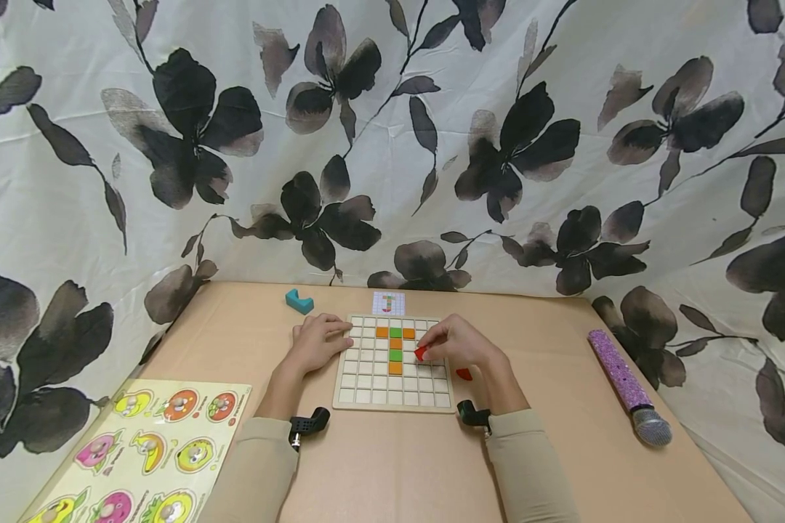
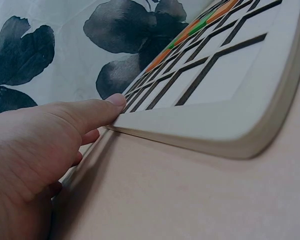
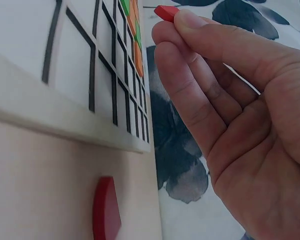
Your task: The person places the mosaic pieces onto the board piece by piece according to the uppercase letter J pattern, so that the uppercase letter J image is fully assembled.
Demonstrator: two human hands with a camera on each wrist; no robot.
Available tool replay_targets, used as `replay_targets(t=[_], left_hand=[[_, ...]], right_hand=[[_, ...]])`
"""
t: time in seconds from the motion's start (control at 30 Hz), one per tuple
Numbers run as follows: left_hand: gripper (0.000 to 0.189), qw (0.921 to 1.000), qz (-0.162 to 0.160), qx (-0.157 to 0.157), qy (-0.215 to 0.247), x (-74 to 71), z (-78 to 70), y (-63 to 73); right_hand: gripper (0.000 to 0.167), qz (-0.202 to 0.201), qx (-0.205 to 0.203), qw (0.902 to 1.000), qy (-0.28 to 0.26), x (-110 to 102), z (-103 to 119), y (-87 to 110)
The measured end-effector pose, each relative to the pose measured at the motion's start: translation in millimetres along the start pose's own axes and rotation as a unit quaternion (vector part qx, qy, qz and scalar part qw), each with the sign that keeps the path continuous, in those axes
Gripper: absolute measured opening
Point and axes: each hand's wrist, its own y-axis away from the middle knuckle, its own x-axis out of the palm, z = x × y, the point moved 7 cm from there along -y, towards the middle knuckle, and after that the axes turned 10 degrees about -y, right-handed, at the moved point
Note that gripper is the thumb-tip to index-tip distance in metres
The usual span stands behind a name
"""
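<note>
A white grid board [image 1: 360, 397] lies on the table, with orange tiles [image 1: 395, 368] and green tiles [image 1: 395, 355] set in its squares in a T shape. My left hand [image 1: 317, 343] is at the board's left side; its extended thumb touches the edge in the left wrist view, while the other fingers are partly hidden. Over the board's right part, my right hand [image 1: 461, 343] pinches a small red tile [image 3: 165, 12] between thumb and fingertips. Another red tile [image 3: 106, 210], with a curved side, lies on the table just right of the board.
Behind the board lies a small pattern card [image 1: 389, 303], with a teal angled block [image 1: 299, 301] to its left. A fruit picture board [image 1: 190, 421] occupies the front left. At the right lies a purple glittery microphone [image 1: 618, 370]. Floral fabric [image 1: 419, 167] hangs behind the table.
</note>
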Motion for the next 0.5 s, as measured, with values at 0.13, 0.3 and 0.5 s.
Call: replay_targets(t=[0.13,0.3,0.5], left_hand=[[0.04,1.0,-0.001,0.002,0.001,-0.5,0.0,-0.2],[0.04,1.0,-0.003,0.006,-0.001,-0.7,0.0,-0.5],[0.039,1.0,-0.002,0.004,-0.001,-0.3,-0.2,-0.4]], right_hand=[[0.012,0.022,-0.006,0.9997,-0.001,10,2,-3.8],[0.012,0.046,-0.024,0.9986,0.007,20,4,-8.2],[0.013,0.068,-0.01,0.9977,0.0,31,2,-10.1]])
